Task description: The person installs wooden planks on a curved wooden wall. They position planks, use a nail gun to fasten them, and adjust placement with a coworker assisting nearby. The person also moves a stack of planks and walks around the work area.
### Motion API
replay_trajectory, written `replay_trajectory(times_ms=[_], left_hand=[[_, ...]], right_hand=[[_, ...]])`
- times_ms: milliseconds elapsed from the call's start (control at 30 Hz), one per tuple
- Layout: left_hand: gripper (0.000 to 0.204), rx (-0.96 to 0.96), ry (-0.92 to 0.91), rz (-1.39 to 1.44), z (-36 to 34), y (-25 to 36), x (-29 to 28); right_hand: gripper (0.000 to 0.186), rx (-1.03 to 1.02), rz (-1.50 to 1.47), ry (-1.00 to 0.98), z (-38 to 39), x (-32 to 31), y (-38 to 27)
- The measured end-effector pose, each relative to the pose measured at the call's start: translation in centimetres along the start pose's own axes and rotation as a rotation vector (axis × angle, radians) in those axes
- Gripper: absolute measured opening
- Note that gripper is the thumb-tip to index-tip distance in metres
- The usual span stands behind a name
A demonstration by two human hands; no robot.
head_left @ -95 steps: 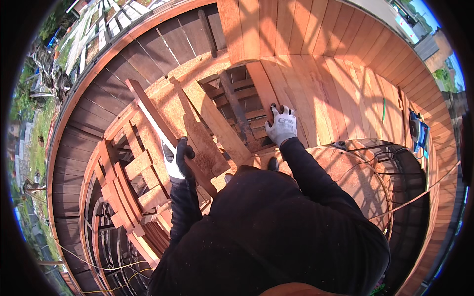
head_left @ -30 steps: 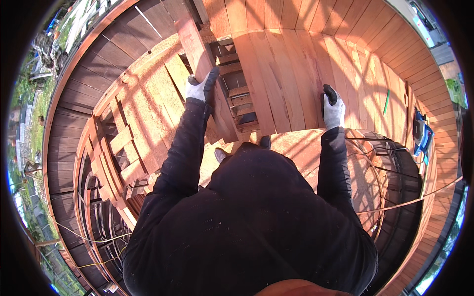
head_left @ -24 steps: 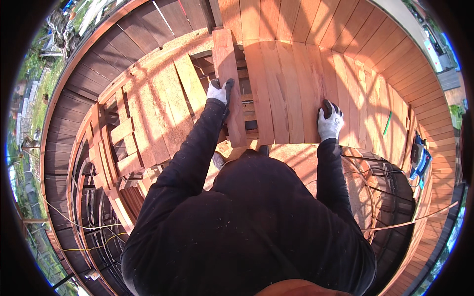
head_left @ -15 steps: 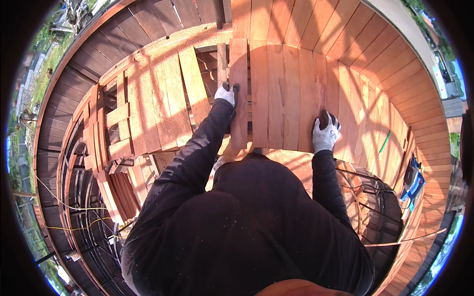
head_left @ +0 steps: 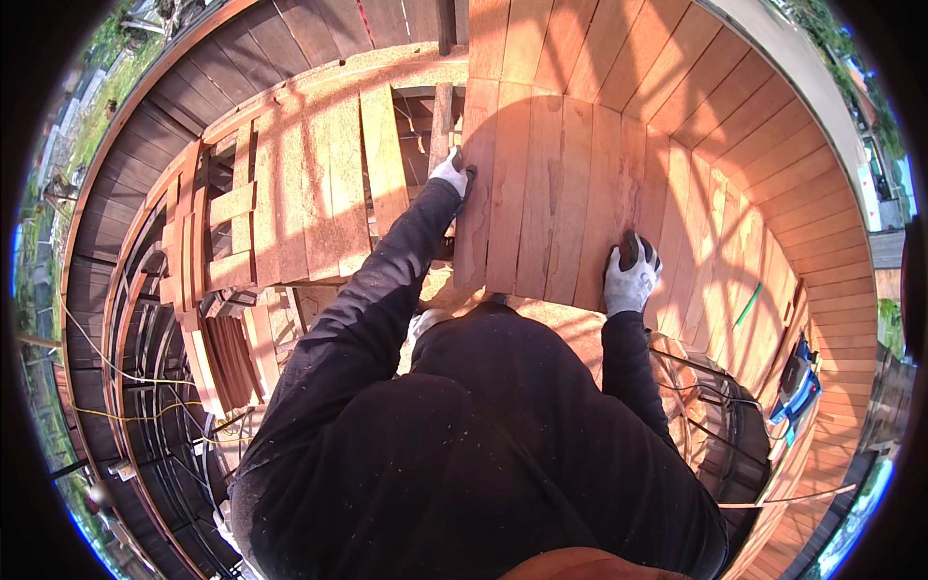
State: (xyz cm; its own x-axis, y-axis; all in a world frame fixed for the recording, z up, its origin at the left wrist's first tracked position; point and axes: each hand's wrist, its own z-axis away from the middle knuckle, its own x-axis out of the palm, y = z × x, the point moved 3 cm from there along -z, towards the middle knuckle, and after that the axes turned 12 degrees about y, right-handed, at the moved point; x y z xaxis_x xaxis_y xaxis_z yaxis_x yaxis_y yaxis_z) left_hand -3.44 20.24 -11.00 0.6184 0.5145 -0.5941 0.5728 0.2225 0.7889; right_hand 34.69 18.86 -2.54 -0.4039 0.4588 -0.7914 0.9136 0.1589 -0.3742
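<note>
My left hand, in a white and dark work glove, has its fingers curled against the left edge of a reddish wooden board. That board lies lengthwise away from me, side by side with a row of similar boards. My right hand, gloved the same way, rests near the close ends of the boards. Its fingers and thumb are spread, with nothing visible in the grasp. The undersides of both hands are hidden.
Left of the gap are loose, dusty boards over framing. Stacked strips lie at lower left near a yellow cable. A blue tool sits at right, near a green strip. A curved, slatted wooden wall encloses the area.
The board at my left hand has shifted right, closing the gap to its neighbour. My left hand stays at its edge; my right hand remains on the boards. The view has shifted slightly.
</note>
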Motion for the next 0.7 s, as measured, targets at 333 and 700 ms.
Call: replay_trajectory(times_ms=[333, 700], left_hand=[[0.07, -0.126, -0.178, -0.123, -0.1, 0.5, -0.4], [0.077, -0.075, -0.244, -0.122, 2.2, 0.2, -1.4]], right_hand=[[0.042, -0.006, 0.013, -0.006, 0.2, -0.1, 0.0], [0.043, -0.047, 0.013, 0.023, 0.1, 0.3, 0.3]])
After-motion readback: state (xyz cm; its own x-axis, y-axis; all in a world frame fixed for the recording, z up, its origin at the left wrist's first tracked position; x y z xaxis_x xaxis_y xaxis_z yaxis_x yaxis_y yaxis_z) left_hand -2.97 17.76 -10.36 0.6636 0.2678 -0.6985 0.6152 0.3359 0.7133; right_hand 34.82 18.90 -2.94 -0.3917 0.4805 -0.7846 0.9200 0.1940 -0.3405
